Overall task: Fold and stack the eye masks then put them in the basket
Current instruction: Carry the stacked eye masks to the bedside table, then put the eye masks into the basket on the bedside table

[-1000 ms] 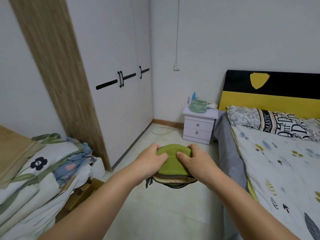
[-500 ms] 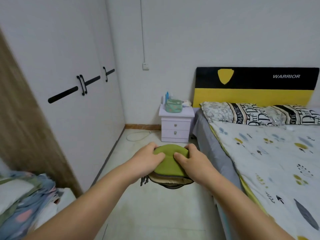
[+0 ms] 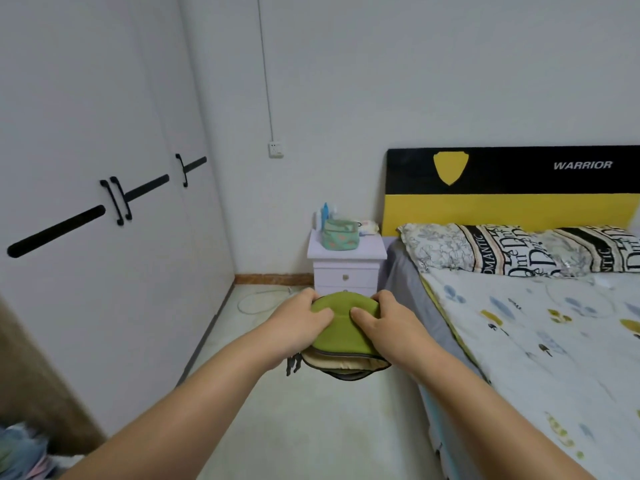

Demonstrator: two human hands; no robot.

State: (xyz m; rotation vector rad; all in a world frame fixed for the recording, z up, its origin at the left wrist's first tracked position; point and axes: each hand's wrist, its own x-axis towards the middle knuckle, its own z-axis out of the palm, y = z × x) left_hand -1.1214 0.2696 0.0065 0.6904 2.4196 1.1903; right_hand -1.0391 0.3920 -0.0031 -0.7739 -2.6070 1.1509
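View swung right, nightstand [image 3: 347, 268] nearer; my left hand [image 3: 300, 328] and right hand [image 3: 388, 326] clamp the mask stack [image 3: 343, 337] midair above floor—keep thumbs pressing, edges aligned, toward basket [image 3: 340, 234].

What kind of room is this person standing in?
A bedroom, most likely at home: a bed with pillows, a nightstand beside it, and a wardrobe along the left wall.

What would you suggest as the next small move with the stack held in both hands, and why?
Probably carry the stack of eye masks forward to the green basket on the nightstand. The left hand and right hand grip it from both sides above the floor, folded and layered, with the basket straight ahead.
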